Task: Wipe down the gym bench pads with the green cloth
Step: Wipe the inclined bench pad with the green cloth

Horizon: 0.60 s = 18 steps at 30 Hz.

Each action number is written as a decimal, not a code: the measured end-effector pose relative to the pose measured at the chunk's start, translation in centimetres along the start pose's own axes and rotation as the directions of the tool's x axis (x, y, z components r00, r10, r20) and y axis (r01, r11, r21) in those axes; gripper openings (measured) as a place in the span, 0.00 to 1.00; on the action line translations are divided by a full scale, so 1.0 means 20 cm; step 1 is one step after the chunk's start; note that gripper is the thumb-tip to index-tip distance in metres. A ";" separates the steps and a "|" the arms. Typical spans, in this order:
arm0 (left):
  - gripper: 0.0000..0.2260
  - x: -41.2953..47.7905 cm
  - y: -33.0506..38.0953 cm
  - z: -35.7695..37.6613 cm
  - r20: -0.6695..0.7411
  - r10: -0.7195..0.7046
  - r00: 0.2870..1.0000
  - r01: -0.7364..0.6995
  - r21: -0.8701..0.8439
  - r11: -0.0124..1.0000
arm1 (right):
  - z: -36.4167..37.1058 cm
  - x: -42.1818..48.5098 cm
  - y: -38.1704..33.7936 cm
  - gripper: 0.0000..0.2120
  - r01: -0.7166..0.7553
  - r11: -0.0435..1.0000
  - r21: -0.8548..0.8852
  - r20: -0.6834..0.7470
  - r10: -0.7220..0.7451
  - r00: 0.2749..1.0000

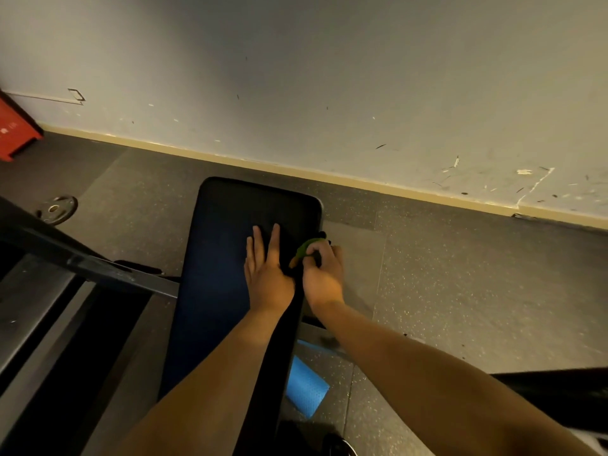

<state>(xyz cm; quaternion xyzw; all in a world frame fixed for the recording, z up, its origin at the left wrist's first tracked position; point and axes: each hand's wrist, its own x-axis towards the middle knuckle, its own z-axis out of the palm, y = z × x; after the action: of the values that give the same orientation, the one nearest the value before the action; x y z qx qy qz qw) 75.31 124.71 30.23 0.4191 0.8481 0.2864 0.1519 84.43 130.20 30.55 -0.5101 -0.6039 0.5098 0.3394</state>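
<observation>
A dark padded gym bench pad (223, 258) runs away from me toward the wall. My left hand (266, 268) lies flat on the pad's right half, fingers straight. My right hand (324, 274) is at the pad's right edge, fingers curled round a bunched green cloth (304, 250). Only a small strip of the cloth shows above the fingers. The cloth sits against the side of the pad.
A blue mat (306, 386) lies on the floor right of the bench. A weight plate (56, 210) lies at the left, beside a dark metal frame (98, 268). A red object (16, 130) stands by the wall (329, 93). Speckled floor (460, 274) stretches to the right.
</observation>
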 end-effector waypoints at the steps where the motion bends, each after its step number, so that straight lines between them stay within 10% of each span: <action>1: 0.39 -0.01 -0.02 0.00 0.010 0.016 1.000 -0.016 -0.001 1.000 | -0.02 0.01 -0.02 0.12 0.015 1.000 -0.005 0.003 -0.015 1.000; 9: 0.35 -0.12 -0.11 0.03 0.038 0.024 0.999 -0.025 0.014 1.000 | -0.01 0.30 -0.26 0.03 0.004 1.000 0.002 -0.151 -0.003 0.988; 18: 0.37 -0.11 -0.08 -0.02 0.141 0.009 0.990 -0.019 0.066 0.998 | 0.07 -0.03 -0.02 0.15 -0.109 0.994 0.019 -0.155 0.110 0.982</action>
<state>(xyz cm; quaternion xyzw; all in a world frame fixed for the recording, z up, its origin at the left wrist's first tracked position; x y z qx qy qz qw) 75.50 122.00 29.59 0.4490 0.8415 0.2284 0.1952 83.21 129.23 30.71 -0.5790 -0.5438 0.4895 0.3597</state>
